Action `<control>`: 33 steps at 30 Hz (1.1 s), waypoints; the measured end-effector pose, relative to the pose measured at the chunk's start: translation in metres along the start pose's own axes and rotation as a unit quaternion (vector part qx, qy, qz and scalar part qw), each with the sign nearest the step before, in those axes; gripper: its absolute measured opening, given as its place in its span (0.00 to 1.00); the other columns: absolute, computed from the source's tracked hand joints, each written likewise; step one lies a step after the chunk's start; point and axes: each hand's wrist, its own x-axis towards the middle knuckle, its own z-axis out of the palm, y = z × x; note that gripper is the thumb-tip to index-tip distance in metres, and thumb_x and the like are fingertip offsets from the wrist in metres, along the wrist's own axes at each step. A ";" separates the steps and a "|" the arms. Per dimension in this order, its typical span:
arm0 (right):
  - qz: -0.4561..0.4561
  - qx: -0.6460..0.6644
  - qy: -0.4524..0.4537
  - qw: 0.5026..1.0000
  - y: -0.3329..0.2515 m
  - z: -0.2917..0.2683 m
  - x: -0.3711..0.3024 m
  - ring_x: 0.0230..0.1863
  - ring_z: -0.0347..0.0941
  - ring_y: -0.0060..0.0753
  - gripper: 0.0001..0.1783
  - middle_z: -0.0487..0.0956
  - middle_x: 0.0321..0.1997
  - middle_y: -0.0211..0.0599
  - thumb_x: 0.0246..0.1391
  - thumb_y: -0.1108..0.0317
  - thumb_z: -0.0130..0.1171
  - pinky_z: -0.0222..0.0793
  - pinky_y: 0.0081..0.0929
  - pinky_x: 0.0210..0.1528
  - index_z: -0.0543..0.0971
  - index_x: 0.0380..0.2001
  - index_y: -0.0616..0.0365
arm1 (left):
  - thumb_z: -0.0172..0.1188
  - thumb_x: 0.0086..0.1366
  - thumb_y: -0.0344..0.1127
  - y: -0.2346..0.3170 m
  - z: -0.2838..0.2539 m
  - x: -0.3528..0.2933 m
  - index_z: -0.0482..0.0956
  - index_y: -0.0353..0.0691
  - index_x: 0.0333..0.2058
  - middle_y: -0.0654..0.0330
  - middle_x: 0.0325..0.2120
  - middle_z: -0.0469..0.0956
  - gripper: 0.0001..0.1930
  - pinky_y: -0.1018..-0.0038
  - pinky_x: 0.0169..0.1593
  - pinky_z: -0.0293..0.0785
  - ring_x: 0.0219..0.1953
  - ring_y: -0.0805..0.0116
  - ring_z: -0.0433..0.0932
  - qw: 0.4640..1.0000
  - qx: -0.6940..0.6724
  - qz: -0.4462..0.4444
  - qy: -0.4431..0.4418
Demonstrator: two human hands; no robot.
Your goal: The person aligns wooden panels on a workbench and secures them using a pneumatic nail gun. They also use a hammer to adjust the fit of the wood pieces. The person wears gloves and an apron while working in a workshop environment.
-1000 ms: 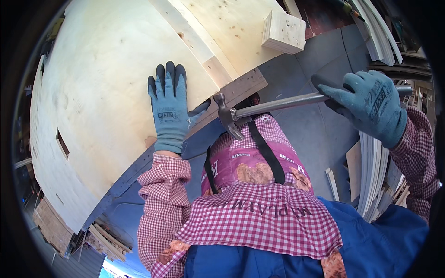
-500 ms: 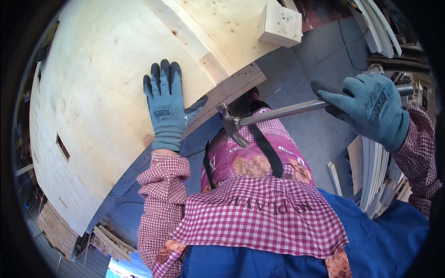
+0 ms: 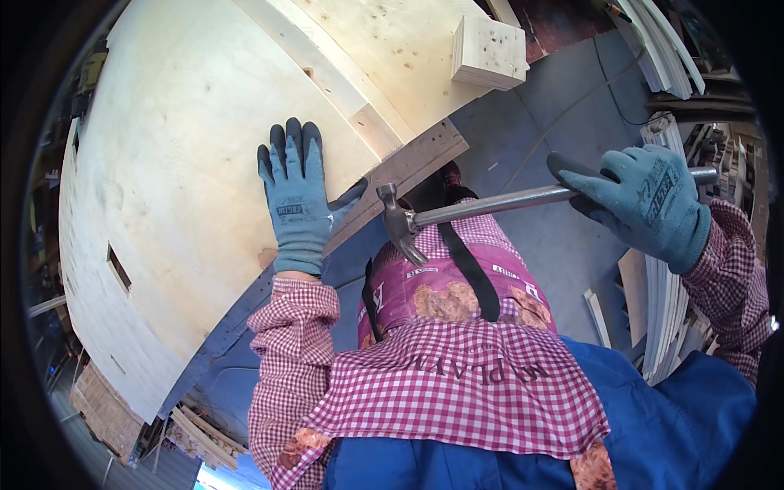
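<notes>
My left hand (image 3: 298, 200), in a blue-grey work glove with dark fingertips, lies flat with fingers spread on a large pale plywood panel (image 3: 171, 163). Its thumb reaches toward the brown timber beam (image 3: 412, 163) along the panel's near edge. In the same kind of glove, my right hand (image 3: 649, 196) is wrapped round the handle of a metal claw hammer (image 3: 490, 202). The hammer's head hangs just off the beam, above my apron, with the claw pointing down toward me. The palm side of both hands is hidden.
A stacked wooden block (image 3: 490, 53) sits at the panel's far right corner. A light wood strip (image 3: 327, 77) runs across the panel, which has a slot (image 3: 118, 268) at left. White boards (image 3: 665, 318) stand at right, and a cable (image 3: 608, 77) lies on the grey floor.
The view has shifted slightly. My right hand sits a little lower and farther left with the hammer; my left hand stays flat on the panel.
</notes>
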 end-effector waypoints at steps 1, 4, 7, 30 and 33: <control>-0.013 -0.003 0.019 1.000 0.002 -0.001 0.002 0.19 0.66 0.23 0.20 0.67 0.20 0.25 0.49 0.53 0.62 0.61 0.26 0.21 0.78 0.47 0.40 | 0.67 0.46 0.58 0.000 0.000 0.000 0.55 0.37 0.64 0.49 0.65 0.53 0.51 0.51 0.68 0.42 0.68 0.50 0.49 1.000 0.000 0.000 0.002; -0.013 -0.001 0.037 0.999 0.003 0.001 0.009 0.19 0.65 0.23 0.21 0.66 0.20 0.25 0.47 0.54 0.63 0.59 0.26 0.21 0.78 0.47 0.41 | 0.67 0.47 0.58 -0.002 0.001 -0.003 0.55 0.37 0.64 0.48 0.65 0.53 0.51 0.52 0.68 0.42 0.68 0.50 0.49 1.000 0.005 -0.011 -0.007; -0.017 0.017 -0.014 1.000 -0.004 0.001 -0.001 0.20 0.65 0.23 0.21 0.66 0.20 0.25 0.47 0.54 0.63 0.60 0.27 0.22 0.78 0.46 0.42 | 0.67 0.47 0.58 0.000 0.001 0.000 0.55 0.36 0.64 0.48 0.65 0.53 0.51 0.52 0.68 0.42 0.68 0.50 0.49 1.000 0.006 -0.003 0.000; 0.312 0.806 0.136 0.485 -0.078 0.059 0.038 0.18 0.65 0.14 0.22 0.74 0.24 0.28 0.59 0.74 0.48 0.63 0.16 0.19 0.70 0.58 0.54 | 0.60 0.50 0.64 0.009 -0.023 0.008 0.55 0.34 0.63 0.44 0.64 0.52 0.51 0.46 0.67 0.38 0.68 0.45 0.46 0.999 -0.002 -0.017 -0.050; 0.343 0.820 0.187 0.419 -0.093 0.086 0.080 0.17 0.63 0.16 0.24 0.73 0.23 0.27 0.59 0.76 0.46 0.62 0.17 0.18 0.69 0.59 0.54 | 0.59 0.50 0.65 0.011 -0.029 0.008 0.54 0.34 0.63 0.44 0.65 0.50 0.51 0.46 0.68 0.37 0.68 0.45 0.45 0.998 0.000 -0.020 -0.051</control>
